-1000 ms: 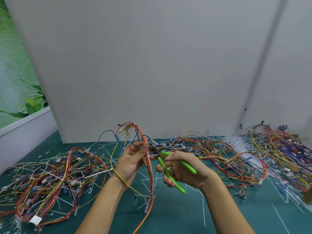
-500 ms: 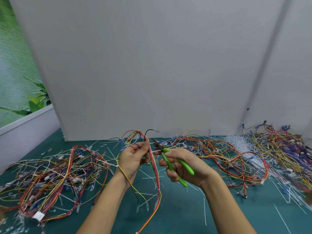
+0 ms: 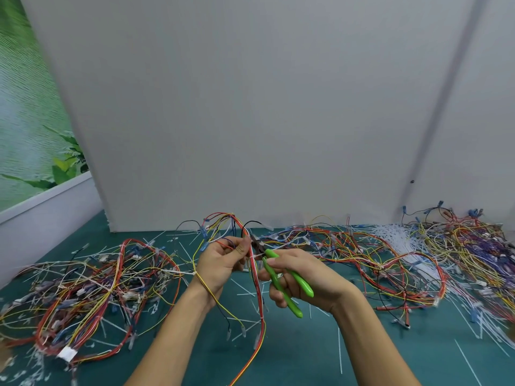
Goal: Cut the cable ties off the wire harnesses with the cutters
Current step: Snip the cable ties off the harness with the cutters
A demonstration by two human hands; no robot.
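Observation:
My left hand [image 3: 223,260] grips a wire harness [image 3: 257,296] of red, orange and yellow wires, lifted above the green mat; its wires loop up behind the fingers and trail down toward me. My right hand [image 3: 301,277] holds green-handled cutters [image 3: 284,282], jaws pointing up-left at the bundle right beside my left fingertips. A white cable tie [image 3: 258,256] sits on the bundle at the cutter jaws. Whether the jaws are around the tie is too small to tell.
A tangled harness pile [image 3: 83,291] lies at the left, another long pile [image 3: 362,249] runs behind my hands, and a denser one [image 3: 473,246] sits at far right beside a heap of white ties [image 3: 395,238]. Cut tie pieces litter the mat [image 3: 306,358]. A white wall stands behind.
The cutters have swung from lying across the wires to pointing their jaws at the tie on the bundle. My left hand has shifted its grip slightly along the harness.

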